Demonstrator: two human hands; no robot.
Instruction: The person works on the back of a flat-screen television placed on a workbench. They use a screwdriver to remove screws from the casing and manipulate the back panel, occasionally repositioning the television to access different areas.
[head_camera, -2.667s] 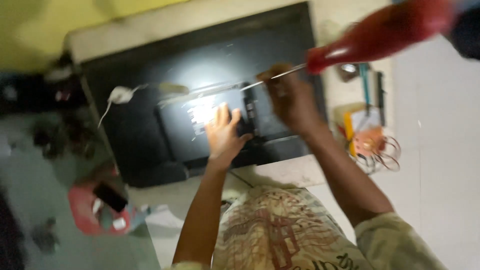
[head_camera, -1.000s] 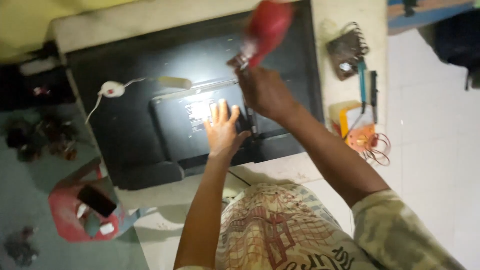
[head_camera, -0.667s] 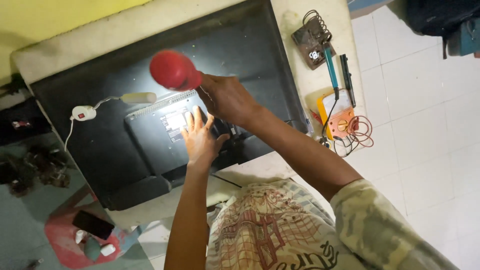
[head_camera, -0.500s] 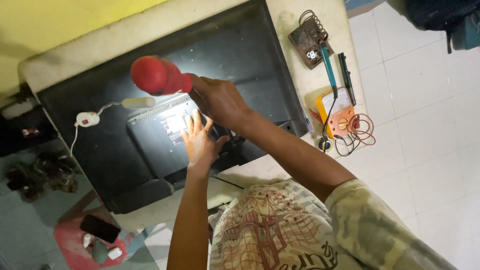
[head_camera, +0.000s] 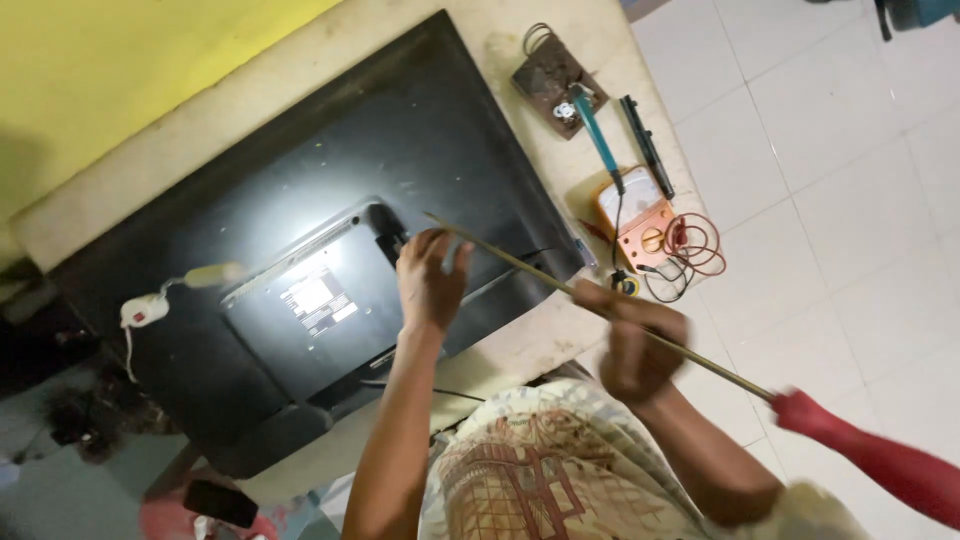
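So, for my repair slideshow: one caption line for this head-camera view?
Left hand on the back of a face-down television, right hand gripping the shaft of a long red-handled screwdriver, meter alongside.

The right hand (head_camera: 632, 350) is motion-blurred, so its grip on the screwdriver (head_camera: 640, 335) is unclear. The red handle (head_camera: 880, 467) runs off the right edge. The left hand (head_camera: 430, 282) covers part of the television back (head_camera: 300, 250).

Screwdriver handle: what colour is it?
Red, seen in the head view; the screwdriver handle trails behind the right hand.
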